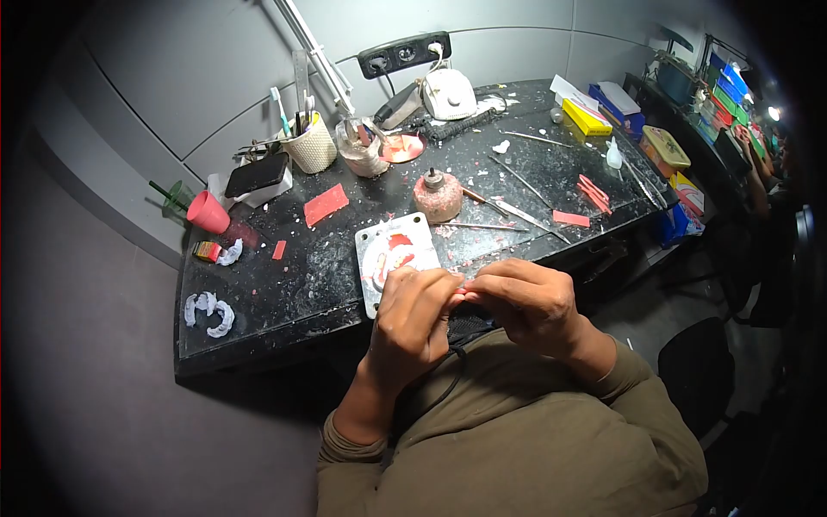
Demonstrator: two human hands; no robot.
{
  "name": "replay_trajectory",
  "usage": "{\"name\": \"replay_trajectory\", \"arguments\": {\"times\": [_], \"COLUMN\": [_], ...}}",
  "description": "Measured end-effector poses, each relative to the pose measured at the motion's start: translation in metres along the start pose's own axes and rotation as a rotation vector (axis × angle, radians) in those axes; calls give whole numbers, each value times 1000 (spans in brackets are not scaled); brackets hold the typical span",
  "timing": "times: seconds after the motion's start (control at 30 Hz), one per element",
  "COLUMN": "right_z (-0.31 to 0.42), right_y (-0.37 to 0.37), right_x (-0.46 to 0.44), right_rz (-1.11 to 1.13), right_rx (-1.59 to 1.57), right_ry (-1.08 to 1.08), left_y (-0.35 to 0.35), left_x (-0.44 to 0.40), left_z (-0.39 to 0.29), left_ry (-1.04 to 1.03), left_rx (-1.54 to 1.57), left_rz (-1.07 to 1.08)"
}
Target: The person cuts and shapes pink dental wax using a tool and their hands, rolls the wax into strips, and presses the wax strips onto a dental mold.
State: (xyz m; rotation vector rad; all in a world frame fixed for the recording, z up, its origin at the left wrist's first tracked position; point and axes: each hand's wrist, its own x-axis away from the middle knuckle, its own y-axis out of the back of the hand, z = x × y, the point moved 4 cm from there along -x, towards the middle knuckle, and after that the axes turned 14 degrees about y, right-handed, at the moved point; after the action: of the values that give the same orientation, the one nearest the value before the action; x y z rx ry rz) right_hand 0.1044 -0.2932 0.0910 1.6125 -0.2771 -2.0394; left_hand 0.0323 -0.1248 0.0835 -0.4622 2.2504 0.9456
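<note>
Above the desk's front edge, my left hand (412,317) and my right hand (527,300) meet at the fingertips, both closed in a pinch. Between them shows a bit of a small pink piece (465,290), mostly covered by the fingers; its kind is not clear. Just behind my left hand lies a square metal plate (413,226) with corner holes, bearing white plaster and red wax shaped like a dental arch. Behind the plate stands a round, wax-spattered burner (438,200). Slim metal tools and a wax knife (521,215) lie to its right.
On the black desk (301,289) lie a red wax sheet (326,205), wax strips (594,195) and white dental casts (209,314). A pink cup (208,211), a brush holder (310,146) and a white control box (449,93) stand farther back. Another person is at far right.
</note>
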Motion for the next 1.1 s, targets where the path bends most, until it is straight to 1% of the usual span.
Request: {"name": "replay_trajectory", "arguments": {"times": [0.07,0.17,0.43,0.53,0.67,0.77,0.83,0.9,1.1], "right_z": [0,2,3,3,0,-1,-1,-3,-3], "right_y": [0,-1,-1,0,-3,-1,4,7,5], "right_x": [0,-1,-1,-1,3,2,-1,1,2], "right_rz": [-13,-9,-13,51,63,60,51,69,69], "right_rx": [-1,32,147,158,185,123,127,128,126], "right_ry": [6,31,124,116,123,114,59,52,59], "left_y": [1,0,-7,-6,-4,-5,0,2,0], "left_x": [1,3,1,-1,-4,-3,-3,-5,-8], "left_z": [-5,-3,-4,-3,-5,-2,0,-2,-7], "left_ry": [-128,-154,-141,-130,-111,-105,-102,-99,-143], "left_rx": [-115,-159,-226,-227,-222,-209,-221,-232,-209], "left_rz": [-38,-11,1,29,62,68,62,55,63]}}
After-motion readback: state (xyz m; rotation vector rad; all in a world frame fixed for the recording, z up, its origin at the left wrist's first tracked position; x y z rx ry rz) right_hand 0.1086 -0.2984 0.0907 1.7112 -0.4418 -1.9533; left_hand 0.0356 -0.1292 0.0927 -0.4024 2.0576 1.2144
